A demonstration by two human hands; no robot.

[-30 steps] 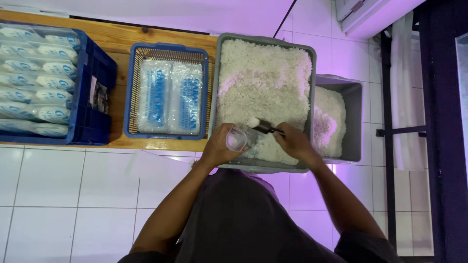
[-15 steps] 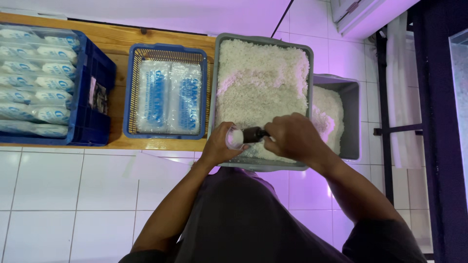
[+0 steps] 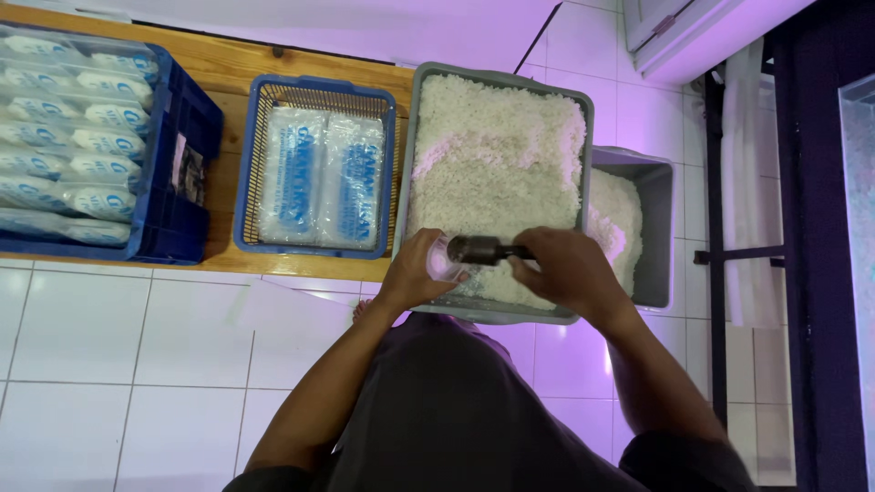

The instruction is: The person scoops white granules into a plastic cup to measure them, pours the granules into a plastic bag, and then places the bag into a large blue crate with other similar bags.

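Left hand [image 3: 415,273] cupping a thin, floppy clear bag [image 3: 444,258] by its mouth; right hand [image 3: 558,271] clenched around a stiff dark scoop [image 3: 483,250].

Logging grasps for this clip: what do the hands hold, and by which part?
Right hand holds a small dark metal scoop by its handle. Left hand grips a small clear plastic bag at its mouth.

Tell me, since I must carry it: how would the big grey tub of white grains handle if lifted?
The grey tub is heaped almost to its rim, so probably heavy. Loose white grains would likely shift or spill if tilted. Its walls look rigid.
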